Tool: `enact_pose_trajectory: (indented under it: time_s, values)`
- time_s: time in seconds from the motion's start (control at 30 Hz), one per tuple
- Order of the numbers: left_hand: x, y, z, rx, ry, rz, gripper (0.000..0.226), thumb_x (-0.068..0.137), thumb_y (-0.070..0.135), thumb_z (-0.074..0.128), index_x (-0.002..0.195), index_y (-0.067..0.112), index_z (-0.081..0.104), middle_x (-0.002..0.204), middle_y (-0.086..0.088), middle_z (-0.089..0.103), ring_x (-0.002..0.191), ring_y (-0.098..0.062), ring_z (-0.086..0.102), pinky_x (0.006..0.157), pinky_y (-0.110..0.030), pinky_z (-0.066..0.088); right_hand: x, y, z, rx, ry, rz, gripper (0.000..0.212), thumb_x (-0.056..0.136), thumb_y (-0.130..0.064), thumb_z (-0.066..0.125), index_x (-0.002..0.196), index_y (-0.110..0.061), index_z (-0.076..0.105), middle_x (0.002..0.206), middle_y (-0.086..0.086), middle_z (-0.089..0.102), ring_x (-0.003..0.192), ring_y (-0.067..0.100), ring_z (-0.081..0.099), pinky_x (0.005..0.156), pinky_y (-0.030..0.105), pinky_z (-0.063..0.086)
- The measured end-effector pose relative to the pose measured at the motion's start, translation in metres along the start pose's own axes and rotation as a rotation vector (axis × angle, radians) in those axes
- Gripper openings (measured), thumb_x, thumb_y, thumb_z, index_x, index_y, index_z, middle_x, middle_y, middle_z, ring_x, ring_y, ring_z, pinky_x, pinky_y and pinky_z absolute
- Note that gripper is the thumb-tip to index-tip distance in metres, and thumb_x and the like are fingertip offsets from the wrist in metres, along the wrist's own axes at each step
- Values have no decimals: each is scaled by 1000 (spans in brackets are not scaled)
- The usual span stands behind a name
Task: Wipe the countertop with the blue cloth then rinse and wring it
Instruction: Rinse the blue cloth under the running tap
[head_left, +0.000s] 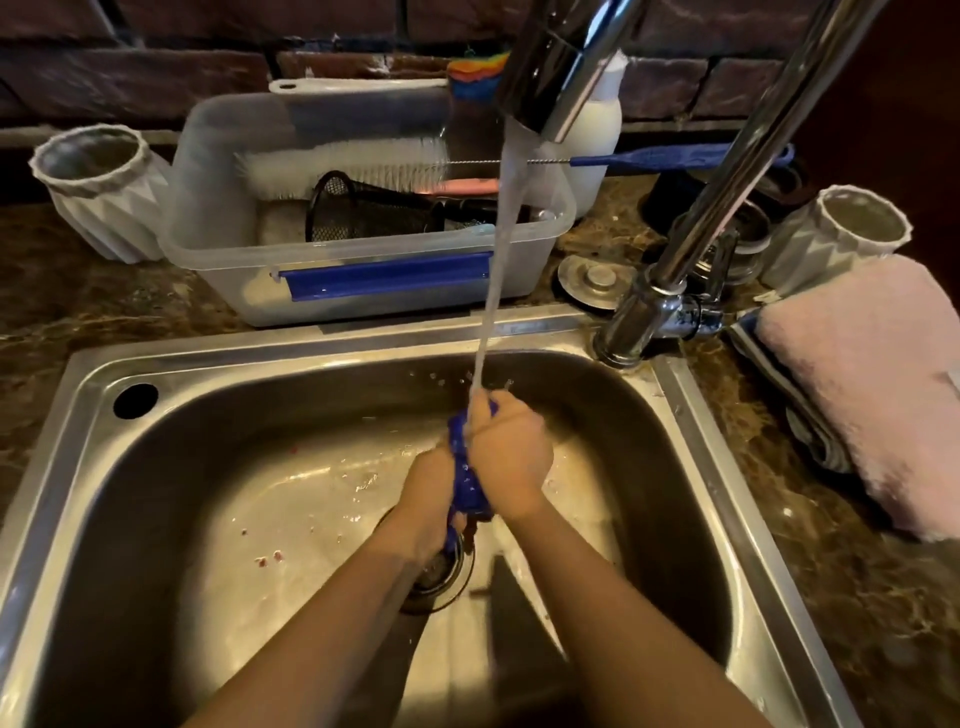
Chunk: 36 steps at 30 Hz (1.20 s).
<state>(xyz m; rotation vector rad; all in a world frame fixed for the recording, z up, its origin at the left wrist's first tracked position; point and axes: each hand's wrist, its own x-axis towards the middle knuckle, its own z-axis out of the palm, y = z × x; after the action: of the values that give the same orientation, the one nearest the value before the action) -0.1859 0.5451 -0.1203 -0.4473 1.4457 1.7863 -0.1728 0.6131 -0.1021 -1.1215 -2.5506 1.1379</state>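
Both hands (470, 470) around blue cloth (466, 480), underwater stream (493, 291)

— Home kitchen?
— Clearly: steel sink (218, 364) set in marbled countertop (857, 597), chrome faucet (727, 171) running, plastic bin (363, 291) holding a bottle brush (343, 166), brick backsplash (156, 67) behind.

Head view: high, steeply downward, close over sink (363, 338).

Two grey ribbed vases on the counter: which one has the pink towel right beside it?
The grey vase on the right, behind the faucet base: the folded pink towel lies just in front of it. The left vase stands beside the clear plastic tub instead.
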Motion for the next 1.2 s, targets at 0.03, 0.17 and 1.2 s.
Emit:
enact_pose_trajectory:
  time_s: [0.03,0.17,1.2]
  values:
    - [-1,1,1,72,48,19,29,95,36,45,89,13,62,78,-8,70,70,-20,67,60,-29,55,7,6,-1,28,-16,42,36,98,-43,35,87,-18,59,77,1,61,77,20,62,66,31,50]
    - [6,15,-11,164,135,63,42,91,49,46,98,11,63,95,-14,70,90,-29,66,89,-43,50,-4,16,-4,-50,-143,-134,29,99,-35,30,112,-18,50,105,0,54,94,21,57,75,35,48]
    - [4,-2,-6,-27,-47,-27,29,95,34,43,79,15,58,58,-2,58,55,-12,56,51,-24,45,-19,-12,-3,-170,-62,-128,26,98,-43,33,92,-22,46,77,-4,54,72,15,57,61,25,43]
